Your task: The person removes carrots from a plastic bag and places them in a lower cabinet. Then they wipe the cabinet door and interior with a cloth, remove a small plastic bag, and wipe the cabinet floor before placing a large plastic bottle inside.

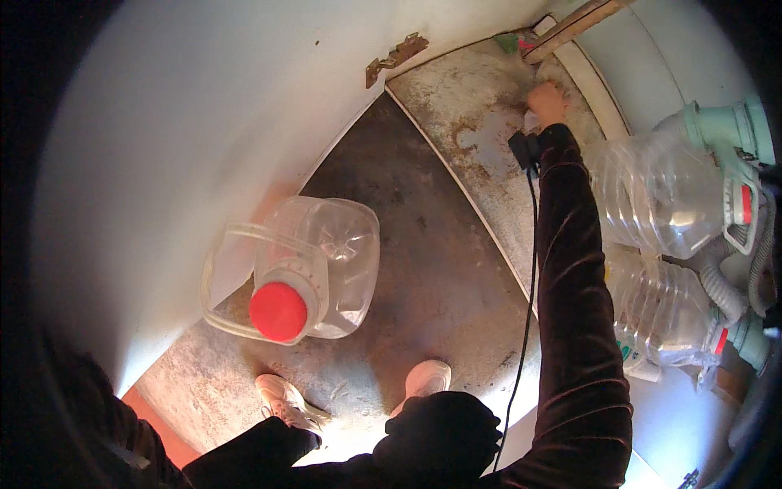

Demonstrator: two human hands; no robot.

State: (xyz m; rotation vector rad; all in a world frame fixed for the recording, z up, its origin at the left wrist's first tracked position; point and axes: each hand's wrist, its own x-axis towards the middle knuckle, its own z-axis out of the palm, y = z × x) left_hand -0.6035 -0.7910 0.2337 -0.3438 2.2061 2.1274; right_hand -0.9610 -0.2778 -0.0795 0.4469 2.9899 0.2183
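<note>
My right hand (pixel 548 102) reaches far over the stained floor panel (pixel 482 131) of a low cabinet. It is slightly blurred, with its fingers curled downward, and what lies under them is hidden. A small pale thing (pixel 533 118) shows beside the wrist; its kind is unclear. Just past the hand a wooden strip (pixel 574 32) slants across the corner, with a small green and red scrap (pixel 515 43) near its end. My left hand is out of view. Before me on the dark floor stands a clear plastic jug (pixel 348 244) with a red cap (pixel 278 312) and a loop handle.
A white door (pixel 201 122) with a rusty hinge (pixel 397 58) borders the left side. Two clear plastic bottles (pixel 660 189) (pixel 666 305) lie right of my sleeve, near green pipes (pixel 724 128) and a grey corrugated hose (pixel 721 287). A black cable (pixel 530 257) runs along my arm.
</note>
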